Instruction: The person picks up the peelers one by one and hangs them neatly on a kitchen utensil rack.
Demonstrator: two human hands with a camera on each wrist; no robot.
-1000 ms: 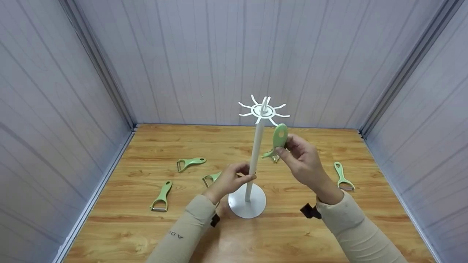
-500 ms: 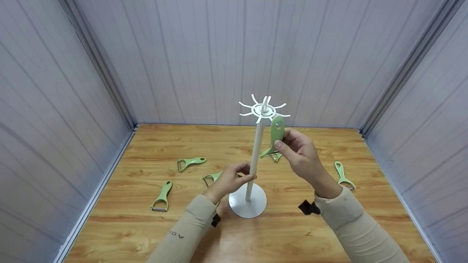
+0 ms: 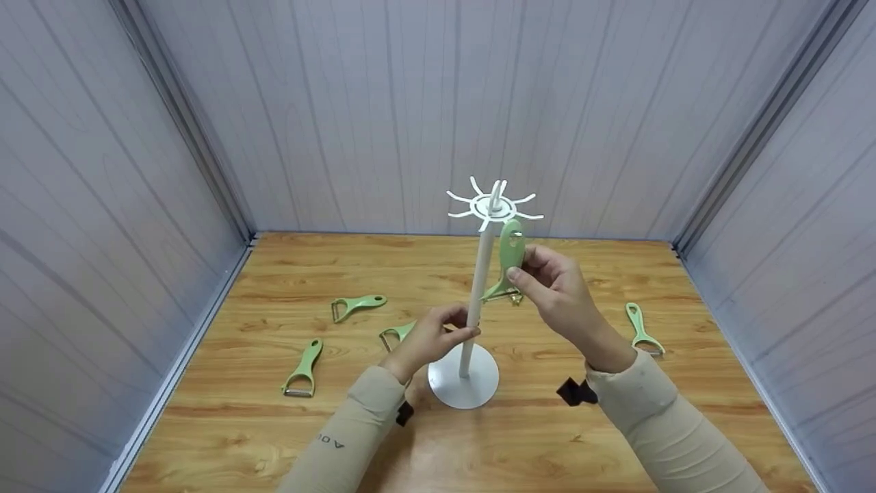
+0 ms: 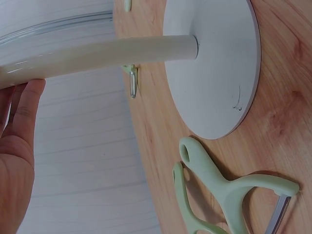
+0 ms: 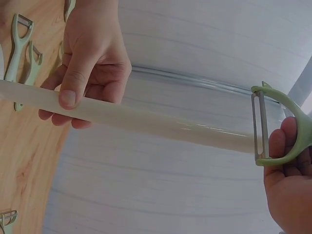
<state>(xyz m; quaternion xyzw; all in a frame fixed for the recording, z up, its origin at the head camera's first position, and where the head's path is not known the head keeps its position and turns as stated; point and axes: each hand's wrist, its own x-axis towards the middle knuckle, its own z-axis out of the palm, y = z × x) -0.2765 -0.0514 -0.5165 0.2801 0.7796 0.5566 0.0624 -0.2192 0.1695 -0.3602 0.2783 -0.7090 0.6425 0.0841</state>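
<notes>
The left hand (image 3: 430, 335) grips a white stand (image 3: 481, 274) while the right hand (image 3: 567, 294) pinches a green peeler (image 3: 510, 255), blade down, at the stand's hooks (image 3: 530, 216).

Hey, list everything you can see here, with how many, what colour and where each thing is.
Table: one, wood-toned, under everything.
Walls: three, pale grey-lilac, left, back and right.
Corner strips: two, grey, where walls meet.
Hook stand: one, white, standing mid-table.
Held peeler: one, green, raised just below the stand's top.
Loose peelers: at least five, green, on the table; some partly hidden.
Black pieces: two, black, by the cuffs.
Sleeves: two, beige, on the forearms.
Left hand: one, bare, gripping the stand's pole.
Right hand: one, bare, pinching the held peeler.
</notes>
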